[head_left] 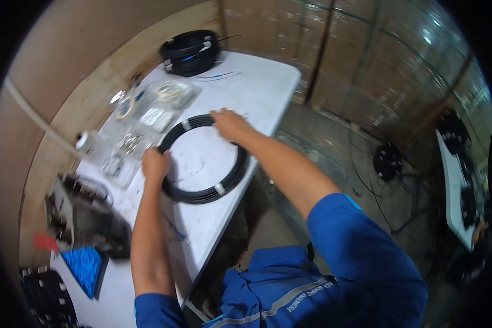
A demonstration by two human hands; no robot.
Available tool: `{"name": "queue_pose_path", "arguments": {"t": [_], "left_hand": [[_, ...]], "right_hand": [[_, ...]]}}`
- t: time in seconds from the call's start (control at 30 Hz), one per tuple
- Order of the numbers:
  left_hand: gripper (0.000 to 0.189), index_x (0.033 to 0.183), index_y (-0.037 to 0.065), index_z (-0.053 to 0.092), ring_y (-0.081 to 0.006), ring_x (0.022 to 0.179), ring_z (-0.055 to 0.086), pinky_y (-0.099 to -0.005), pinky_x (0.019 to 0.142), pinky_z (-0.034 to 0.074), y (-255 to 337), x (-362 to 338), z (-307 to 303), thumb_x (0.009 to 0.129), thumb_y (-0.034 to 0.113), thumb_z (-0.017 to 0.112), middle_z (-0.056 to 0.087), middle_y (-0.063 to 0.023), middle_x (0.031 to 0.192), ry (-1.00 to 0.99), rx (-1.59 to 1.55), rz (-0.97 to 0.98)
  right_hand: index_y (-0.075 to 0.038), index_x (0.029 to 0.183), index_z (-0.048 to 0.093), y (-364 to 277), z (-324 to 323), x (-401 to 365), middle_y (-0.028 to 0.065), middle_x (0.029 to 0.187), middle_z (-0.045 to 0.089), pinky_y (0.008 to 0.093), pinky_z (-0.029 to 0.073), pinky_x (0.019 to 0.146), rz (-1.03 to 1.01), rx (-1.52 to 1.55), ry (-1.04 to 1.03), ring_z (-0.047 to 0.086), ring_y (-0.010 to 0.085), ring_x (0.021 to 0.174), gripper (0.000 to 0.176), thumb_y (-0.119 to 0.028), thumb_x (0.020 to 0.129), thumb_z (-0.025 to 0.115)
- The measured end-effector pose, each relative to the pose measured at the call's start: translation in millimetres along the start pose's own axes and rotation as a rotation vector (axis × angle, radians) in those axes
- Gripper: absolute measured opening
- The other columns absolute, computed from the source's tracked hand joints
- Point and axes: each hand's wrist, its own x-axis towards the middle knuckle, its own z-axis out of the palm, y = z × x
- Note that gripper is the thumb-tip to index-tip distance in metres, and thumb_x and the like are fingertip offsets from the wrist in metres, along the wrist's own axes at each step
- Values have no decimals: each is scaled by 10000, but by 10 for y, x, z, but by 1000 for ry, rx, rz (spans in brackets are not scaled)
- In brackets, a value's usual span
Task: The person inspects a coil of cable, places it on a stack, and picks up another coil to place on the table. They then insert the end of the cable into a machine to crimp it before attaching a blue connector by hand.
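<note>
Left hand [156, 164]: clasped on the rim of the cable coil at its 9 o'clock, fingers curled over.
Right hand [229, 124]: palm down on the same rim at 1 o'clock, fingers closed over it.
Cable coil [205, 197]: black, lying flat mid-way along the white table [268, 82]. It looks fully wound, with white tape bands at two places; not yet set aside.
Bags of small parts [150, 115]: at 10 o'clock of the coil.
Stack of coils [190, 52]: at 12 o'clock, far end; seemingly finished.
</note>
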Motion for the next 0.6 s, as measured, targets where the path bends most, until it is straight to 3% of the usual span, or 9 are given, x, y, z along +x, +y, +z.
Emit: {"name": "queue_pose_path", "arguments": {"t": [0.1,0.17,0.33,0.43,0.5,0.53,0.6], "left_hand": [[526,923,-69,735,-477,938,699,-524,848,546,-91,-40,-3,883,455,719,714,-315,956,38,-135,-3],[602,1004,-60,738,-471,941,704,-506,851,537,-195,-127,-115,913,530,659,717,-320,953,5,-193,-38],[517,1149,-25,716,-438,952,718,-460,895,538,-644,-663,-435,980,449,595,735,-276,1001,-52,-292,-156],[438,1200,-33,698,-403,955,732,-436,890,550,-877,-1136,-654,965,331,631,744,-259,1019,-20,-249,-119],[337,1147,-58,704,-440,964,714,-476,895,545,-915,-1434,-798,914,176,637,730,-286,1033,-18,-364,-145],[361,1200,-47,694,-401,936,734,-446,892,558,-916,-1532,-862,881,119,655,737,-275,1034,-46,-445,-258],[370,1205,-44,695,-394,929,737,-438,894,561,-1027,-1683,-892,879,127,658,740,-273,1024,-44,-401,-244]], "right_hand": [[-48,1347,573,126,133,53,237,1186,666,511,516,981,-100,-11,58,624,408,1139,408,-172,963,634],[-69,1375,566,84,82,44,243,1202,661,495,498,1012,8,20,14,619,415,1148,429,-183,968,638],[-121,1429,547,57,22,72,256,1240,635,488,500,1008,98,53,-42,624,436,1155,489,-181,953,647],[-132,1443,542,129,115,98,265,1244,629,492,497,1012,99,60,-20,624,445,1150,511,-188,947,653],[-136,1458,532,146,158,104,267,1233,633,486,496,1011,98,30,-4,627,453,1135,536,-192,941,663],[-137,1461,531,90,126,95,258,1252,627,502,495,1008,129,21,-9,620,450,1154,547,-195,935,671],[-154,1464,543,-92,-25,7,206,1335,596,530,473,1021,241,-57,-32,575,411,1237,556,-206,930,687]]}}
